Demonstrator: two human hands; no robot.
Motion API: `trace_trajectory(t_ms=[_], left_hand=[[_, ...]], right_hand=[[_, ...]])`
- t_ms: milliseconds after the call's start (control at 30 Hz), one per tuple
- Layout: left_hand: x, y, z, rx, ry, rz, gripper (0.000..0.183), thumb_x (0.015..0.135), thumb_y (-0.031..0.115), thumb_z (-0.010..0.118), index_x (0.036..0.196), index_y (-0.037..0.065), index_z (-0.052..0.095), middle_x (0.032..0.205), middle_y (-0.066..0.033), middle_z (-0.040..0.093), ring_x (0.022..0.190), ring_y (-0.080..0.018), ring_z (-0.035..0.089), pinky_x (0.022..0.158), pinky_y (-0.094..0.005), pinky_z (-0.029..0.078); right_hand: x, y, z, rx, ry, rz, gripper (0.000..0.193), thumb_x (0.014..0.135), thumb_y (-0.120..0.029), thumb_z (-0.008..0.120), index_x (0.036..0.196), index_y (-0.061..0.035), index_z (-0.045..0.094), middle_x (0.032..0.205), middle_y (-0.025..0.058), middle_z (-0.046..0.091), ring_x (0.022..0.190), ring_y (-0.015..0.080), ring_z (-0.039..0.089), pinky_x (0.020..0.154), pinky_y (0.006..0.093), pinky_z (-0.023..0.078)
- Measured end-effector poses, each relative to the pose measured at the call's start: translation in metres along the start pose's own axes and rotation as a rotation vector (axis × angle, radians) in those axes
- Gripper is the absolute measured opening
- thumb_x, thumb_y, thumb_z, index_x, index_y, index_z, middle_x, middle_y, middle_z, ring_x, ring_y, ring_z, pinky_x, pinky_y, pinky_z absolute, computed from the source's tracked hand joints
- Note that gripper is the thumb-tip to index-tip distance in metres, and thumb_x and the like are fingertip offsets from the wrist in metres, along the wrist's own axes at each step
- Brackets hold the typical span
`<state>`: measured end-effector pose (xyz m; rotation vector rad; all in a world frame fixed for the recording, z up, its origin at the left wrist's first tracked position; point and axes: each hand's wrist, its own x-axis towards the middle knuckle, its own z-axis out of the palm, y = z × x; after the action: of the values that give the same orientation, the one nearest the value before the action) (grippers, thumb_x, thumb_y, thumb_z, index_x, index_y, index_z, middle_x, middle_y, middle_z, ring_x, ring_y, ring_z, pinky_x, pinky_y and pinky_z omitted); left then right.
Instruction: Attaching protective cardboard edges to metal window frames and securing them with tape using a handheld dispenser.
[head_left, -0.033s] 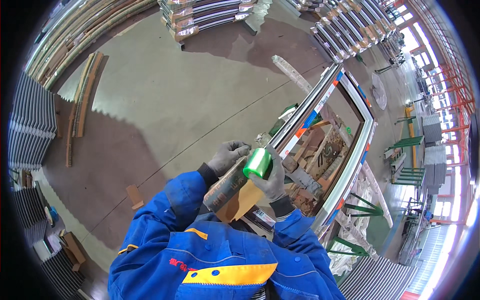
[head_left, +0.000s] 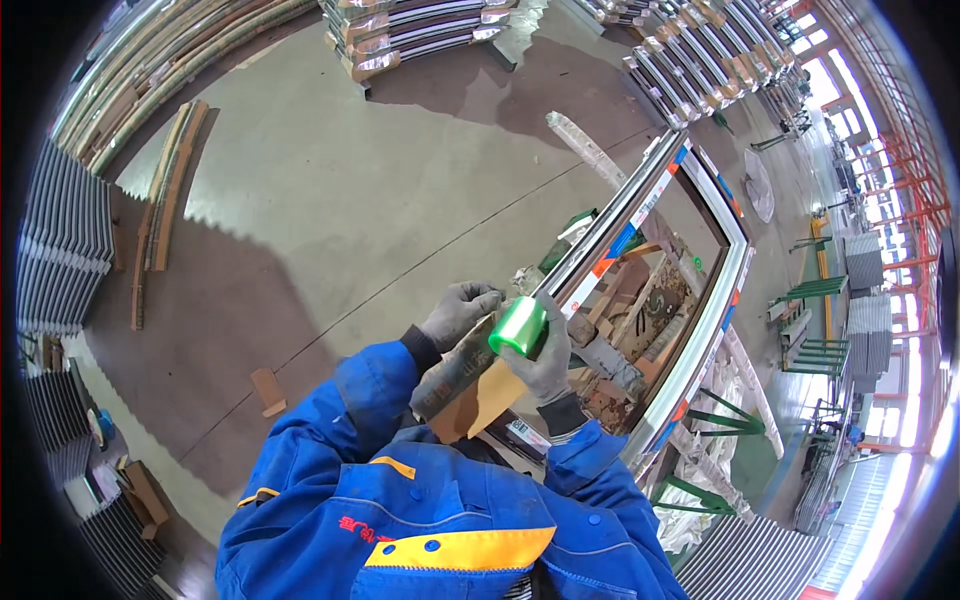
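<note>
Both my hands wear grey gloves and meet in front of my chest. My right hand [head_left: 548, 362] grips a shiny green tape roll [head_left: 518, 328]. My left hand [head_left: 458, 312] closes on the upper end of a short wrapped bar [head_left: 448, 382], which is grey-brown with a flap of brown paper [head_left: 490, 400] below it. The roll presses against the top of the bar. Just beyond my hands lies a large white window frame [head_left: 712, 318] on green stands.
Stacks of long metal profiles [head_left: 420, 35] lie at the far side of the concrete floor. More profiles [head_left: 60, 240] are stacked at the left. Wooden planks [head_left: 165, 200] and a small wooden block [head_left: 266, 390] lie on the floor. Green racks [head_left: 815, 345] stand at the right.
</note>
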<state>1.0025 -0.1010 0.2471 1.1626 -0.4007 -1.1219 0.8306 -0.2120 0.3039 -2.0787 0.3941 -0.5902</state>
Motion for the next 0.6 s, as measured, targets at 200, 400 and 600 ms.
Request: trace_trajectory(t_ms=[200, 400, 600], left_hand=[[0.029, -0.068, -0.011, 0.115, 0.223, -0.219, 0.035, 0.101, 0.033, 0.062, 0.100, -0.001, 0.070, 0.083, -0.0062, 0.068, 0.073, -0.0140, 0.060, 0.068, -0.0332, 0.051], [0.047, -0.105, -0.012, 0.381, 0.015, -0.266, 0.033, 0.100, 0.032, 0.061, 0.101, 0.001, 0.072, 0.093, -0.0118, 0.074, 0.081, -0.0197, 0.069, 0.074, -0.0348, 0.056], [0.068, -0.085, -0.036, 0.005, -0.442, -0.566, 0.026, 0.099, 0.028, 0.063, 0.106, 0.004, 0.071, 0.094, -0.0091, 0.074, 0.075, -0.0172, 0.070, 0.066, -0.0366, 0.060]], right_hand=[[0.002, -0.023, 0.000, -0.289, 0.065, -0.104, 0.097, 0.066, -0.016, 0.089, 0.148, 0.0038, 0.041, 0.127, 0.0210, 0.057, 0.112, 0.0354, 0.061, 0.097, 0.0450, 0.052], [0.006, -0.024, -0.003, -0.371, -0.137, -0.141, 0.098, 0.063, -0.017, 0.088, 0.147, 0.0016, 0.041, 0.130, 0.0225, 0.057, 0.115, 0.0413, 0.058, 0.098, 0.0484, 0.051], [0.010, -0.024, -0.008, -0.369, -0.233, -0.153, 0.100, 0.062, -0.017, 0.088, 0.148, 0.0000, 0.039, 0.132, 0.0233, 0.057, 0.117, 0.0420, 0.059, 0.098, 0.0482, 0.052]])
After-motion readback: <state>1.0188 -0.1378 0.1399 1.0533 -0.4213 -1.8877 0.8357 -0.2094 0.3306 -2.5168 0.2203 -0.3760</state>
